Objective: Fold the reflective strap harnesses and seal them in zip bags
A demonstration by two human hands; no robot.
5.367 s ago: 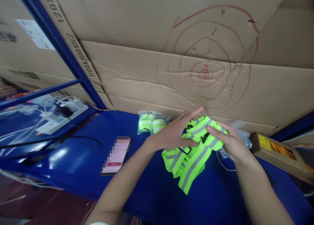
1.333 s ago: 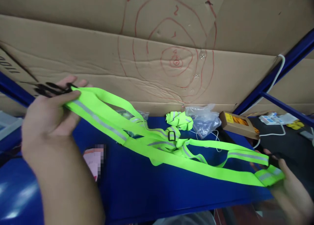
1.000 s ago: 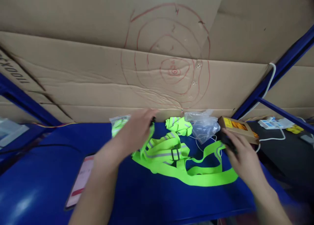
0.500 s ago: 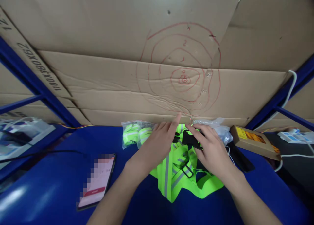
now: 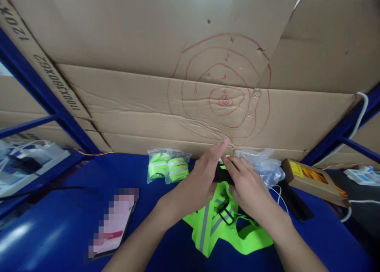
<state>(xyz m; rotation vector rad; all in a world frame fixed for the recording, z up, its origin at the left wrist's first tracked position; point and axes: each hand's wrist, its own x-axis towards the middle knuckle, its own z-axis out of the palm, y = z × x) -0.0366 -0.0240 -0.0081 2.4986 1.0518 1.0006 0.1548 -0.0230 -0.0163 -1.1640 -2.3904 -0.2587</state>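
A neon green reflective strap vest (image 5: 218, 224) with grey stripes and a black buckle lies bunched on the blue table (image 5: 59, 232). My left hand (image 5: 202, 177) and my right hand (image 5: 245, 183) meet above its far end, fingers closed on a black end piece of the vest (image 5: 221, 174). Both hands press together near the cardboard wall. What lies under the palms is hidden.
Two bagged rolled green vests (image 5: 168, 170) lie left of my hands. A crumpled clear bag (image 5: 264, 167) and a brown box with a yellow label (image 5: 314, 180) lie to the right. A phone (image 5: 114, 222) rests at front left. Cardboard with red rings (image 5: 225, 90) stands behind.
The vest was stretched wide between my hands, then gathered. My hands came together at its far end and now hold the black ends close together.
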